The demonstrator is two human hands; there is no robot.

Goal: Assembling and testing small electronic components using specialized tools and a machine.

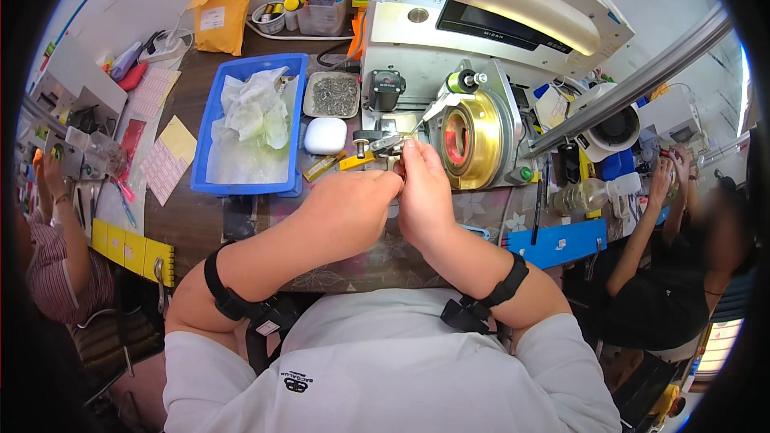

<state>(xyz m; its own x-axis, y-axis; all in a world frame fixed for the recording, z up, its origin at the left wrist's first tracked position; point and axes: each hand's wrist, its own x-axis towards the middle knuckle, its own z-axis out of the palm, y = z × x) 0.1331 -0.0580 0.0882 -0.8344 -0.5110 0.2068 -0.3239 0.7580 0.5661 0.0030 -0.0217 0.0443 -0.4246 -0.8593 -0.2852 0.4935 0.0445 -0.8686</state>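
My left hand (pixel 353 202) and my right hand (pixel 425 191) meet in front of a bench machine (pixel 513 90). Both are closed, fingertips together at the small metal fittings; what they pinch is too small and hidden to make out. Just right of them stands the machine's gold ring (pixel 484 140), red on the inside. A metal clamp-like fitting (pixel 387 144) sits right behind my left fingers. A yellow-handled tool (pixel 357 162) lies beside that hand. Farther left are a rounded white case (pixel 325 135) and a dish of small metal pieces (pixel 333 95).
A blue tray (pixel 200 144) with crumpled white sheets stands to the left. At the back are a yellow padded envelope (pixel 227 12) and a clear tub (pixel 322 14). A metal pole (pixel 634 80) slants across the right. One person (pixel 682 273) works at right, another (pixel 60 256) at left.
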